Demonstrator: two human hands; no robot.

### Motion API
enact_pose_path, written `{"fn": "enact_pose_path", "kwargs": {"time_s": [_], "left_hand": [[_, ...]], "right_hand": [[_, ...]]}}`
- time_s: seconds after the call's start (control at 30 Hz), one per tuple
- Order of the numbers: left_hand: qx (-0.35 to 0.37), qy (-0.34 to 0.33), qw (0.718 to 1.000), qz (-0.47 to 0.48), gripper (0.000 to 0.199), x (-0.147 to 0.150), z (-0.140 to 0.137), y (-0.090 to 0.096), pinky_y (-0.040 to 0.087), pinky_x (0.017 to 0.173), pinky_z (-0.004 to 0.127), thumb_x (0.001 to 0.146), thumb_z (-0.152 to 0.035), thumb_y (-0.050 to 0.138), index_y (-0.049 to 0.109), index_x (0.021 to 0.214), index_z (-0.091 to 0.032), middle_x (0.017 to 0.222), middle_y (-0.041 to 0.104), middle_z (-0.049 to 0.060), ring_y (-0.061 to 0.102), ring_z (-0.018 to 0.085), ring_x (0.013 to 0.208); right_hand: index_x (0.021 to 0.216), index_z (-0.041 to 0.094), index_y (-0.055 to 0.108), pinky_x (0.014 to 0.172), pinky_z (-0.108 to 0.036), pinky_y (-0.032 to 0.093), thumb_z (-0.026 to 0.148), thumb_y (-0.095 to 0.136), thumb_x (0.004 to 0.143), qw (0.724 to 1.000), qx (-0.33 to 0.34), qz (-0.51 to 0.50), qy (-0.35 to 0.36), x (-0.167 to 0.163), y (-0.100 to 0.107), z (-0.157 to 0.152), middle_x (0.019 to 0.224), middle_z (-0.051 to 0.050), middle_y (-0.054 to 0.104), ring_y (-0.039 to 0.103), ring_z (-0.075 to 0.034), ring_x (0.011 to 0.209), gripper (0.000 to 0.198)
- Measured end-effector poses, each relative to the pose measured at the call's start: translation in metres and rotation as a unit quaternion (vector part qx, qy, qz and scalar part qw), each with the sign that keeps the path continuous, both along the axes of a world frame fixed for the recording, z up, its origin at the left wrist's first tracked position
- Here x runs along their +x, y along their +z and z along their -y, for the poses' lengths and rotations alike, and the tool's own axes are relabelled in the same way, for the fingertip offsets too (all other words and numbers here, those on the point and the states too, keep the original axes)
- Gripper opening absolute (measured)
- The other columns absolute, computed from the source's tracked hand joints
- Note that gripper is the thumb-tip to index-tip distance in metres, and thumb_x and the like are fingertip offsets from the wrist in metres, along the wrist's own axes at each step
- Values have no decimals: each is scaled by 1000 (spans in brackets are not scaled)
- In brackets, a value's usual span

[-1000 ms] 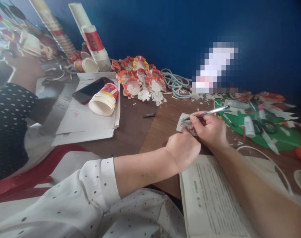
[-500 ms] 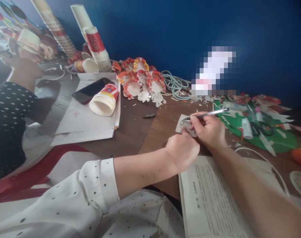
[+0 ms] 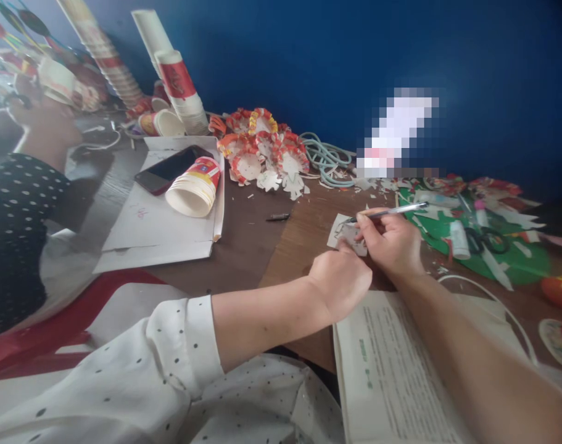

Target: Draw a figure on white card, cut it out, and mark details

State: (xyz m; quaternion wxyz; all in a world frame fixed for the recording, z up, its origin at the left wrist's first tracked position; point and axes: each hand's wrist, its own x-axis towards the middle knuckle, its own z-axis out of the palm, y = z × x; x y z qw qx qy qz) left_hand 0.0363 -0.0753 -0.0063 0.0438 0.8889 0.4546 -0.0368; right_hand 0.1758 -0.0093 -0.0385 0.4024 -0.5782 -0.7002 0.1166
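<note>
My right hand (image 3: 392, 243) grips a silver-barrelled pen (image 3: 401, 209) between thumb and fingers. Its tip touches a small white piece of paper (image 3: 335, 234) with dark drawn lines. On that paper lies a greyish, irregular flat shape (image 3: 352, 237), partly covered by my hands. My left hand (image 3: 343, 277) is curled beside my right, one finger pressing down on the paper; its other fingers are mostly hidden. Below both hands is a printed booklet (image 3: 377, 370), partly under my right forearm. A dark pen cap (image 3: 277, 217) lies to the left.
Paper cups lie on a white folder (image 3: 155, 237) beside a phone (image 3: 169, 169); cup stacks (image 3: 181, 86) stand behind. Cut-up red cups (image 3: 262, 148) and a blue cable (image 3: 327, 160) line the wall. At right, scissors (image 3: 488, 240) and a glue stick (image 3: 459, 240) rest on green sheet. Another person's dotted sleeve (image 3: 21, 234) is at left.
The dark line on the paper looks slightly longer, and the pen has shifted a little. My left hand stays almost still. At far left, the other person's hand and white cup have moved slightly.
</note>
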Motion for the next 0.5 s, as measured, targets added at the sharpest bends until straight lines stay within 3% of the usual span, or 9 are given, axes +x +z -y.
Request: {"fn": "enact_pose_path", "kwargs": {"time_s": [0.5], "left_hand": [[4, -1, 1000, 18, 44, 0, 0, -3, 56, 61, 29, 99, -14, 43, 65, 137, -5, 139, 59, 34, 74, 26, 88]], "right_hand": [[90, 20, 72, 65, -36, 58, 42, 62, 92, 1000, -1, -4, -10, 2, -3, -2, 61, -3, 71, 71, -22, 56, 24]]}}
